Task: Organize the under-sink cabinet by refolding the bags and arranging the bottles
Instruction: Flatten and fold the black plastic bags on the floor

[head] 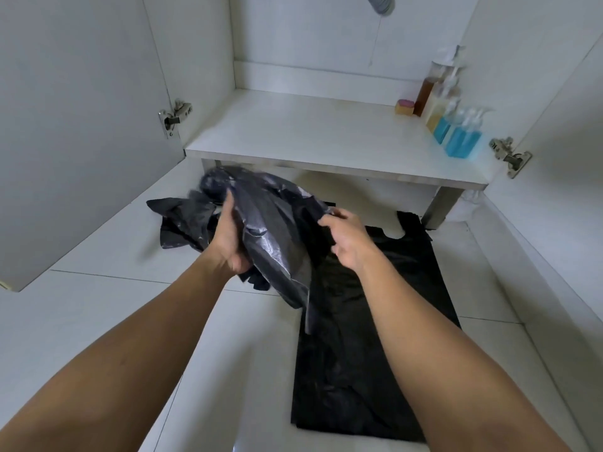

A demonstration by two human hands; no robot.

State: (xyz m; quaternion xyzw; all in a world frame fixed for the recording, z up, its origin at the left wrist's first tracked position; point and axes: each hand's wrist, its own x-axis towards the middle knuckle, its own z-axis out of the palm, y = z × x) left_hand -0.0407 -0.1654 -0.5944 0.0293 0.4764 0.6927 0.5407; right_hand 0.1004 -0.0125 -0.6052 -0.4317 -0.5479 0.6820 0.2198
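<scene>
A: While both arms reach out over the floor (98, 305), what does each grip have?

B: The left grip (228, 236) is closed round a crumpled bag (270, 230), thumb lying up along the plastic and fingers curled under it. The right grip (346, 239) pinches the same bag at its right side, fingers bent in on the black film.

A: And where is that bag?

B: It is held up off the floor, just in front of the shelf's (310, 132) front edge. Its loose end hangs down over a flat bag (368, 353), which lies spread on the floor with its handles pointing toward the shelf's front right corner.

A: Any other plastic?

B: More black plastic (177, 220) is bunched just left of the left grip. I cannot tell whether it is a separate bag.

A: The bottles?

B: The bottles (456, 125) stand in a row along the shelf's right edge, blue liquid nearest the front corner, amber and pale ones toward the back. They are blurred. A sponge (404, 107) sits just beside the amber one, near the back right corner.

A: The doors?

B: Both stand open, the left door (81, 125) and the right door (561, 109).
</scene>
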